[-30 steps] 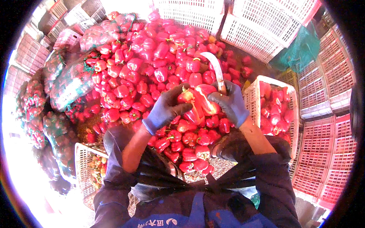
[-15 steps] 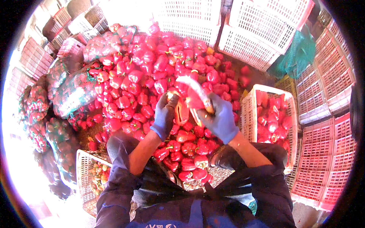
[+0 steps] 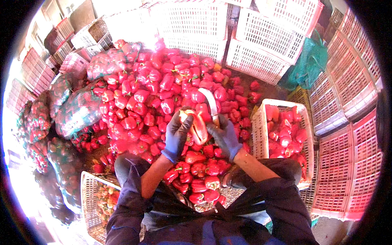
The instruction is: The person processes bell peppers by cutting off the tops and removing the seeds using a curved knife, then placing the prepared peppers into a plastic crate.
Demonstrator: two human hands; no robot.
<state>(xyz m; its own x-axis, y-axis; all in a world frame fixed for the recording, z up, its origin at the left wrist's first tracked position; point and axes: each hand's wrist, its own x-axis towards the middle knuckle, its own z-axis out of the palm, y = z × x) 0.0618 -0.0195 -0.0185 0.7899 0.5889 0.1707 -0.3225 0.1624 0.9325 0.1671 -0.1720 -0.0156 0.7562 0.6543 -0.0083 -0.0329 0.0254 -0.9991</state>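
Observation:
Above a large heap of red bell peppers, my left hand, in a blue-grey glove, is closed around a cut-open bell pepper. The pale inner flesh of that pepper faces up. A curved knife with a pale blade is gripped in my right hand, also gloved. Its blade points up and away to the left, and the fingers cover most of its handle. Both hands are close together, with the pepper between them. More whole peppers lie below them, between my knees.
To the right stands a crate of red peppers. A second crate, at lower left, holds greenish and orange scraps. Mesh sacks of peppers line the left side. Stacked white crates and reddish crates border the back and right.
My right hand has moved left and in toward the left hand, bringing the knife closer to upright. The pepper has turned, showing more of its cut side. The view has shifted slightly.

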